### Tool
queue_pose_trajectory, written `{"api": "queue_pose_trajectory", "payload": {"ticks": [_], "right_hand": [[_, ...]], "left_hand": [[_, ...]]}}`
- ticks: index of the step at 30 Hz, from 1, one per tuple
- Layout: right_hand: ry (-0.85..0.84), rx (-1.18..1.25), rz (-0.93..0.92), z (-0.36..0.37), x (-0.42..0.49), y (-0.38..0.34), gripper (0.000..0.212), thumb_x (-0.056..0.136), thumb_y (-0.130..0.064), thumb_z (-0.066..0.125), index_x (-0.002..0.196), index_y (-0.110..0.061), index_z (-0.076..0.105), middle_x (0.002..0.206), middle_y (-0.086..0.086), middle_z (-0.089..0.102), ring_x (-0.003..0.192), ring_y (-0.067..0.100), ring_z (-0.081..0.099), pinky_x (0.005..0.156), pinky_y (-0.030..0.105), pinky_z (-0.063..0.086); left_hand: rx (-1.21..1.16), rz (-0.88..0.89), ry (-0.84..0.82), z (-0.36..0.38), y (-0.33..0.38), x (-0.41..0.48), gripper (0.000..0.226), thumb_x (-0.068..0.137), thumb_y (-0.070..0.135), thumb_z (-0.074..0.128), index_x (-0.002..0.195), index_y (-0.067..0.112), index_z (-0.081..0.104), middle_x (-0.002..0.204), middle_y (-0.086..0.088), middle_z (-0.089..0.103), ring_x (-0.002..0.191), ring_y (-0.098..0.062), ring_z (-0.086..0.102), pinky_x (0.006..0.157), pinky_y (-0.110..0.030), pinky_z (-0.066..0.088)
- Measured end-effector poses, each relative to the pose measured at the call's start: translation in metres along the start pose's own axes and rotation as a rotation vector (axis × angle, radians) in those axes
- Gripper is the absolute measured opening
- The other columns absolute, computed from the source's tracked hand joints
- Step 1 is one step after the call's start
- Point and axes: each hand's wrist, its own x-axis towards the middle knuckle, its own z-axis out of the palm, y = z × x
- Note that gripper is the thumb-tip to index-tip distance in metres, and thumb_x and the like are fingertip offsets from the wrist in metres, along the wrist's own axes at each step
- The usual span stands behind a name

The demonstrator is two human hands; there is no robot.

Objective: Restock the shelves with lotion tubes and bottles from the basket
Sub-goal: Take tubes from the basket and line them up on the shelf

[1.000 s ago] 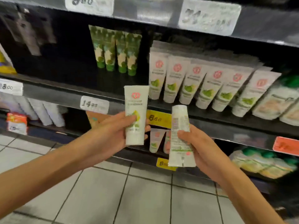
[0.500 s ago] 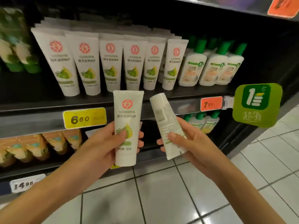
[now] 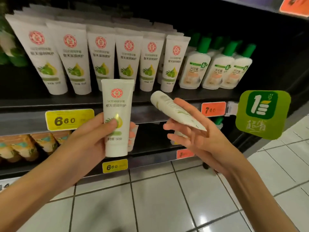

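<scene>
My left hand (image 3: 93, 136) grips a white lotion tube (image 3: 117, 104) upright, cap down, its red logo and green fruit print facing me. My right hand (image 3: 197, 138) pinches a second white tube (image 3: 168, 106) between thumb and fingers, tilted with its cap end up and to the left. Both tubes hang in front of the shelf edge (image 3: 25, 118). On that shelf stands a row of matching white tubes (image 3: 100, 61), and right of them white bottles with green caps (image 3: 217, 71). No basket is in view.
A yellow 6.60 price tag (image 3: 68, 120) and an orange tag (image 3: 213, 109) sit on the shelf edge. A green sign (image 3: 262, 114) sticks out at the right. Orange tubes (image 3: 20, 146) lie on the lower shelf. White floor tiles (image 3: 167, 206) run below.
My view swung right along the shelves and closed in on the row of matching tubes. The tube in my right hand has tipped from near upright to a slant, cap end pointing up-left.
</scene>
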Motion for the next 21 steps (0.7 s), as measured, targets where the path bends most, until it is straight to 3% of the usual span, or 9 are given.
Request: {"api": "queue_pose_trajectory", "payload": {"ticks": [2,4,6,9,11,13,15,19,21], "right_hand": [[0.165,-0.233,-0.061,-0.005,0.005,-0.003,0.057,0.062,-0.027,0.082,0.113,-0.038,0.061,0.095,-0.004,0.069,0.091,0.012,0.067,0.078,0.024,0.053],[0.376,-0.326,-0.14,-0.003,0.013,-0.005,0.03,0.069,-0.022,0.076,0.093,-0.038,0.068,0.071,-0.009,0.069,0.063,0.002,0.063,0.06,0.014,0.049],[0.496,-0.326,-0.163,-0.002,0.016,-0.002,0.015,0.065,-0.031,0.071,0.08,-0.032,0.068,0.073,-0.015,0.071,0.066,-0.003,0.065,0.055,0.007,0.046],[0.541,-0.258,-0.134,0.002,0.014,0.004,0.033,0.058,-0.05,0.062,0.086,-0.033,0.064,0.084,-0.015,0.072,0.083,0.0,0.068,0.067,0.015,0.052],[0.502,-0.112,-0.068,0.005,0.013,0.009,0.04,0.062,-0.058,0.056,0.092,-0.032,0.06,0.078,-0.006,0.072,0.075,0.011,0.07,0.068,0.026,0.056],[0.438,0.006,0.004,0.012,0.015,0.009,0.047,0.07,-0.057,0.052,0.101,-0.022,0.054,0.065,0.002,0.066,0.055,0.016,0.063,0.054,0.028,0.055],[0.391,0.079,0.07,0.015,0.022,0.006,0.05,0.075,-0.049,0.053,0.111,-0.016,0.048,0.06,0.004,0.061,0.048,0.015,0.057,0.045,0.025,0.048],[0.372,0.11,-0.058,0.018,0.041,-0.011,0.04,0.085,-0.009,0.053,0.124,-0.008,0.043,0.089,0.005,0.067,0.072,0.014,0.069,0.063,0.027,0.056],[0.415,0.159,-0.216,0.013,0.045,-0.018,0.042,0.088,-0.011,0.051,0.128,-0.014,0.041,0.105,0.006,0.063,0.093,0.019,0.068,0.076,0.033,0.058]], "left_hand": [[0.005,0.009,0.006,-0.002,0.004,-0.001,0.036,0.087,0.029,0.056,0.119,0.015,0.056,0.111,-0.01,0.068,0.1,-0.024,0.067,0.078,-0.035,0.055],[0.0,0.003,0.024,-0.006,0.006,-0.002,0.033,0.087,0.032,0.056,0.117,0.019,0.059,0.114,-0.011,0.067,0.103,-0.026,0.066,0.079,-0.035,0.055],[0.039,-0.009,-0.006,-0.006,0.011,-0.004,0.03,0.09,0.035,0.055,0.117,0.024,0.06,0.118,-0.01,0.065,0.108,-0.026,0.064,0.082,-0.036,0.054],[0.114,-0.011,-0.035,-0.003,0.013,-0.008,0.031,0.09,0.041,0.054,0.118,0.029,0.059,0.12,-0.007,0.065,0.11,-0.025,0.063,0.085,-0.037,0.053],[0.103,0.01,-0.027,0.0,0.013,-0.013,0.03,0.085,0.039,0.059,0.113,0.028,0.063,0.111,-0.006,0.069,0.102,-0.022,0.067,0.078,-0.033,0.055],[0.001,-0.012,-0.034,0.003,0.015,-0.019,0.039,0.069,0.037,0.074,0.106,0.026,0.067,0.1,-0.005,0.073,0.09,-0.02,0.071,0.068,-0.029,0.057],[-0.073,-0.042,-0.019,0.008,0.02,-0.026,0.051,0.05,0.036,0.087,0.098,0.027,0.072,0.097,-0.004,0.074,0.084,-0.017,0.072,0.062,-0.028,0.057],[-0.134,-0.007,0.109,0.012,0.03,-0.029,0.035,0.067,0.017,0.056,0.101,0.023,0.063,0.092,0.002,0.075,0.079,-0.009,0.072,0.054,-0.025,0.057],[-0.129,0.022,0.115,0.013,0.035,-0.031,0.037,0.069,0.014,0.054,0.104,0.023,0.061,0.094,0.003,0.075,0.081,-0.008,0.071,0.053,-0.024,0.056]]}}
